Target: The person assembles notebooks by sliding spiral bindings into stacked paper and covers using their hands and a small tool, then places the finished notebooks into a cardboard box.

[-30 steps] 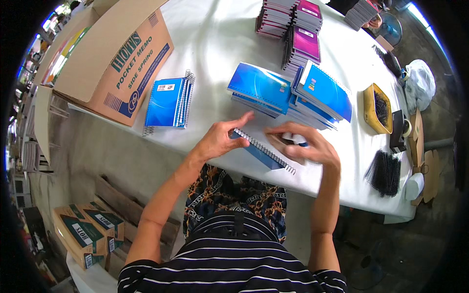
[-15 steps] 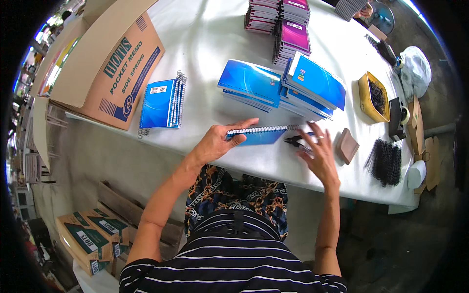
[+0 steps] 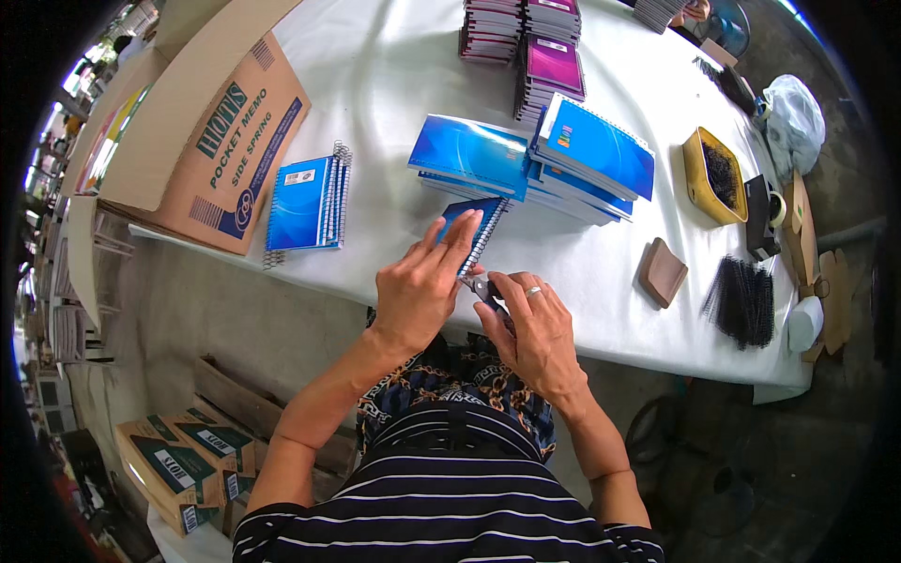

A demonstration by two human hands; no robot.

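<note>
Seen from above: a person seated at the edge of a table [image 3: 394, 56] covered in white cloth. The left hand [image 3: 422, 291] lies with fingers extended and pressed together along the cover of a small blue notebook [image 3: 474, 230], steadying it at the near table edge, just in front of the blue stacks [image 3: 526, 159]. The right hand [image 3: 535, 328] is curled around a small dark tool [image 3: 481, 286], its tip close to the notebook's wire spine; the exact grip is hidden by the fingers. The notebook looks light and thin, its card cover likely to flex and somewhat slick, while the wire coil seems easily bent. A flat hold across the cover, clear of the coil, appears the safest place to grip. A second notebook [image 3: 305, 202] lies apart to the left, beside a cardboard box [image 3: 211, 141]. A yellow tray [image 3: 709, 178] and a bundle of black combs [image 3: 741, 300] lie to the right.
</note>
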